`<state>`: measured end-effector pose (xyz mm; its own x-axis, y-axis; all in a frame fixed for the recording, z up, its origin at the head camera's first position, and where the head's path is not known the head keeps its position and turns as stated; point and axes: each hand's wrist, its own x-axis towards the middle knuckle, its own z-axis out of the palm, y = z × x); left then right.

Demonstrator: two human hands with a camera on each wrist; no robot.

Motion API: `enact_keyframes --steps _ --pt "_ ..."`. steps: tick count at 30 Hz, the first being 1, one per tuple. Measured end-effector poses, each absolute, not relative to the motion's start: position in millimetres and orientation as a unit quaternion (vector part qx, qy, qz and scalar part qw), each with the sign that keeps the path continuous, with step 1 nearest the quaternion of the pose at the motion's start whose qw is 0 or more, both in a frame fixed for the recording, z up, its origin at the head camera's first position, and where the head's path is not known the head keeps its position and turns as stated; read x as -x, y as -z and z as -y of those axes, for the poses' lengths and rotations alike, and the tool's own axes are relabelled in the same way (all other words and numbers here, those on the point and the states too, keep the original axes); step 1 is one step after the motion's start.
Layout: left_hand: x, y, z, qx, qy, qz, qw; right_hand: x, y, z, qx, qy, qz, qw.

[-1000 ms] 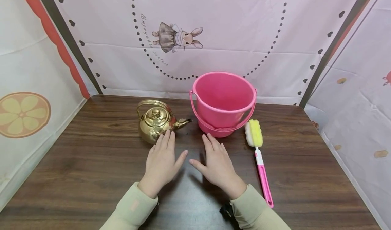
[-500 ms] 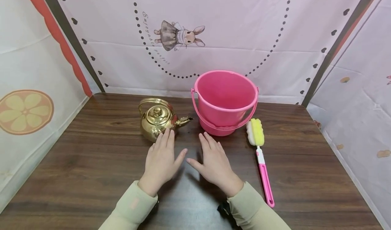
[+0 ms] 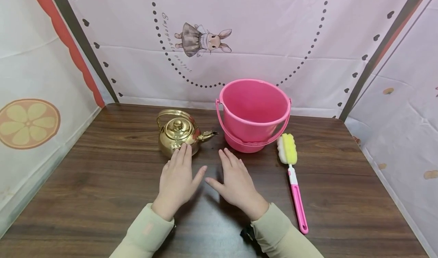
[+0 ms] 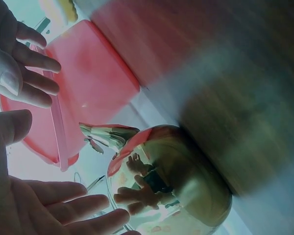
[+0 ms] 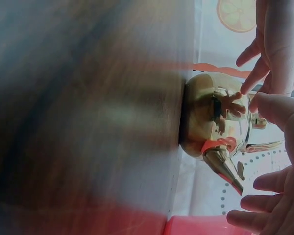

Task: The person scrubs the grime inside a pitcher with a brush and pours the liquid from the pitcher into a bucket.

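Gold kettle [image 3: 176,136], spout [image 3: 207,136] rightward, long axis crosswise

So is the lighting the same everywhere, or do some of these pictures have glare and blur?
Head view: fairly even light, soft shadows by the left hand and right hand, pale sheen low on the table. Left wrist view: bluish cast, table smeary, curved reflections on the gold teapot. Right wrist view: similar cast, table blurred, teapot clearer.

Left sleeve [image 3: 138,237]: pale green-beige, bears faint pink patch [image 3: 148,228] | Right sleeve [image 3: 285,235]: matches, shows creases | Black item [image 3: 247,233]: sits under right sleeve's edge, form unclear
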<state>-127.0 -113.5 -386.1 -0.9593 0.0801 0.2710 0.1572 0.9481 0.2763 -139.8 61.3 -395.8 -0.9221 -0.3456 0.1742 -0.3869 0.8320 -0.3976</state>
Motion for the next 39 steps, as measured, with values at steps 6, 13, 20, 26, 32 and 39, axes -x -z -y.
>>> enact_keyframes --steps 6,13,20,26,32,39 --pt "127 385 116 0.057 0.148 0.978 0.136 140 395 -58 -0.2 -0.219 0.954 0.049" --pt "127 385 120 0.054 0.153 0.976 0.143 140 393 -53 -0.214 -0.225 0.95 0.042" --pt "127 385 124 0.051 0.152 0.976 0.148 142 394 -48 -0.228 -0.232 0.945 0.039" --pt "128 386 127 0.048 0.152 0.974 0.16 143 393 -45 -0.234 -0.229 0.944 0.038" --pt "129 386 131 0.044 0.149 0.974 0.165 144 390 -40 -0.245 -0.227 0.942 0.043" --pt "130 384 133 0.039 0.154 0.972 0.175 146 388 -34 -0.261 -0.22 0.938 0.057"
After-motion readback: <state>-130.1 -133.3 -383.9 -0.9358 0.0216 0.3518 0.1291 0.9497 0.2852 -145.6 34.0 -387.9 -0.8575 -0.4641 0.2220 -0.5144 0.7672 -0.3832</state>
